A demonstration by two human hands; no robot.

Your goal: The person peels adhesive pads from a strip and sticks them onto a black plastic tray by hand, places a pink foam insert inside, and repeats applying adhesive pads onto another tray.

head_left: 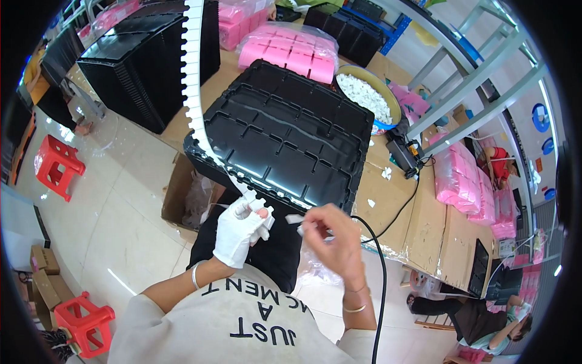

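My left hand [233, 238], in a white glove with a bare thumb tip showing, is closed around the lower end of a long white notched strip [193, 91]. The strip curves up past the left side of a stack of black plastic trays [285, 142] and leaves the view at the top. Just right of the glove, my bare right hand [334, 241] is closed in a pinch, slightly blurred. A small white piece [295, 219] sticks out from its fingertips, apart from the strip. Both hands are in front of the trays' near edge, above my lap.
A round tub [395, 109] of small white pieces stands behind the trays. Pink wrapped packs [288, 51] lie at the back and right. A black cable [383, 291] hangs right of my arm. An open cardboard box [176, 203] and red stools [57, 164] are left; another person [479, 318] is lower right.
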